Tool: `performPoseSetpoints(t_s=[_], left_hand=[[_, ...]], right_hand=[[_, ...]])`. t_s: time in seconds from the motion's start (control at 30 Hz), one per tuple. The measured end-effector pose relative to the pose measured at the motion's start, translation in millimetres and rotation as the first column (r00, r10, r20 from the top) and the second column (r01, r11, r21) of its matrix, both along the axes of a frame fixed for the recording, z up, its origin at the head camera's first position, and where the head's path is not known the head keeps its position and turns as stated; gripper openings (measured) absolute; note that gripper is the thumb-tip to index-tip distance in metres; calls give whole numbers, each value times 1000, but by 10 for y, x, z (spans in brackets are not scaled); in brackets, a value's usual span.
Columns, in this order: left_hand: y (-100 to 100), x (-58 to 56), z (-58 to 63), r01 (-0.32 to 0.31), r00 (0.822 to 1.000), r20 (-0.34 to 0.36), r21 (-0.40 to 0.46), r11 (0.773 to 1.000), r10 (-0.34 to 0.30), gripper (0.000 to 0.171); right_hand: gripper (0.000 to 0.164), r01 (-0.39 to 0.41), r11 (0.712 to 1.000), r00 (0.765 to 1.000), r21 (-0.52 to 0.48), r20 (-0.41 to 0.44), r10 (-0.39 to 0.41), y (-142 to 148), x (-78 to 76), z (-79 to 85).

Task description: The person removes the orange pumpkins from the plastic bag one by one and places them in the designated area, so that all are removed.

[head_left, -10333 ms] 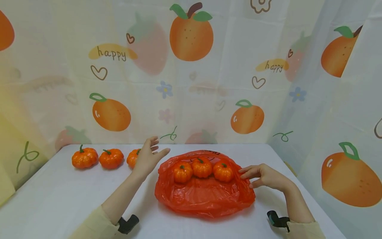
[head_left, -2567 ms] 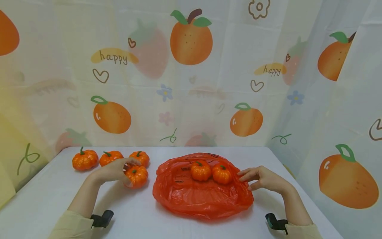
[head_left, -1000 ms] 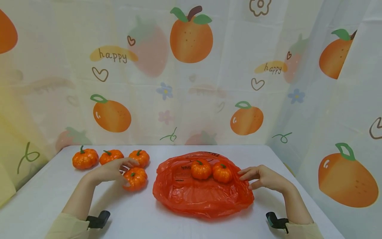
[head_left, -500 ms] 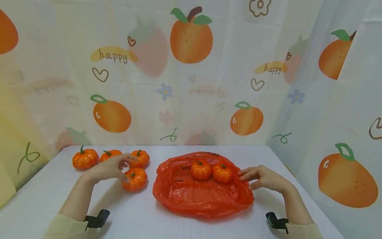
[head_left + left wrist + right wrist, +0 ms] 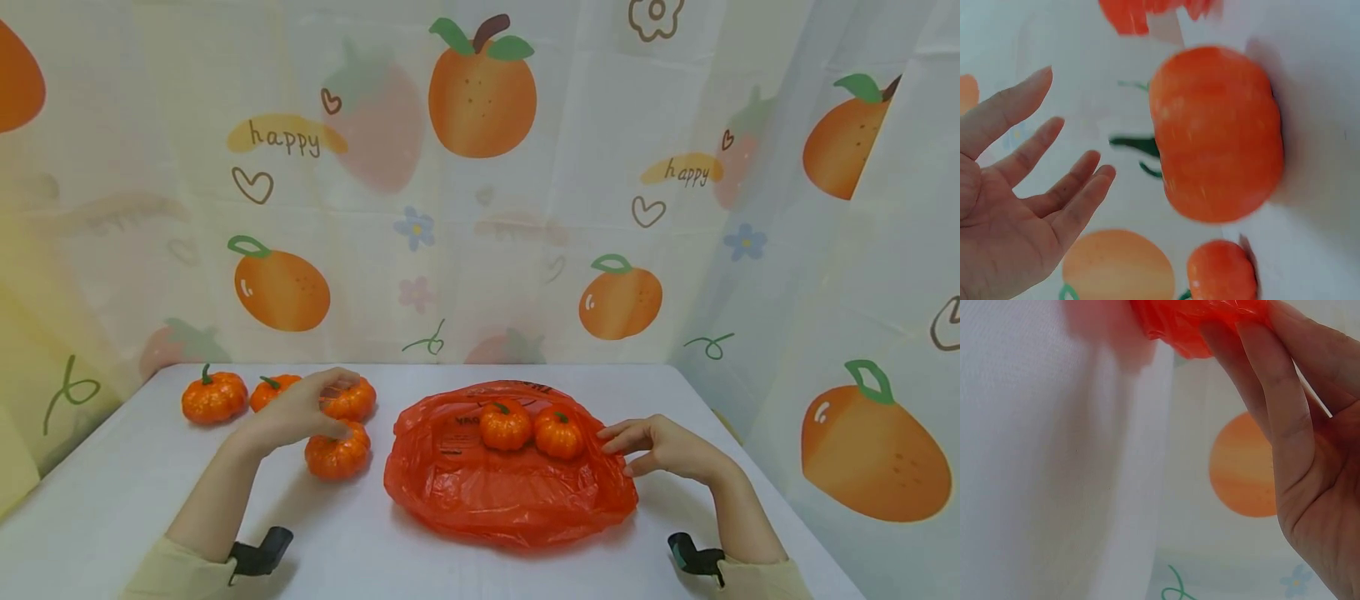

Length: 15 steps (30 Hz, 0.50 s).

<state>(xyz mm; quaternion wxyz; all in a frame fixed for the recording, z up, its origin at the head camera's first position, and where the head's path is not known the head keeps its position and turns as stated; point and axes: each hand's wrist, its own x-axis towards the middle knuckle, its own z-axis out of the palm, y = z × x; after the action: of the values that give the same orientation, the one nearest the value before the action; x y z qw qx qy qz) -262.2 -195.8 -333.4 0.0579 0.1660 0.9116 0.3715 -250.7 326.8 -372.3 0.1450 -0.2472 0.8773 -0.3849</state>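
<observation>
My left hand hovers beside a small orange pumpkin standing on the table, and partly covers another pumpkin behind it. In the left wrist view the fingers of that hand are spread, with a gap between them and a green-stemmed pumpkin. An open red plastic bag lies at the middle, holding two pumpkins, one left and one right. At the bag's right rim, my right hand pinches the plastic between thumb and fingers, as the right wrist view also shows.
Two more pumpkins stand at the back left of the table, one partly hidden by the left hand and one in full view. A fruit-print curtain hangs behind the white table.
Ten seconds ago three pumpkins were in the bag; the leftmost now stands on the table left of it. Lately my left hand has lifted off that pumpkin. My right hand has stayed put.
</observation>
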Motion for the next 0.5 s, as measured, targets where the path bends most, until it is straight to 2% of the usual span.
performPoseSetpoints(t_s=[0.2,0.5], left_hand=[[232,35,53,-20,998,-56,22,1000,21,63],[536,98,79,-70,997,-26,130,989,74,71]], right_hand=[[34,5,1000,1000,-7,4,-5,1,2,3],[34,-3,1000,1000,-11,-1,3,7,11,8]])
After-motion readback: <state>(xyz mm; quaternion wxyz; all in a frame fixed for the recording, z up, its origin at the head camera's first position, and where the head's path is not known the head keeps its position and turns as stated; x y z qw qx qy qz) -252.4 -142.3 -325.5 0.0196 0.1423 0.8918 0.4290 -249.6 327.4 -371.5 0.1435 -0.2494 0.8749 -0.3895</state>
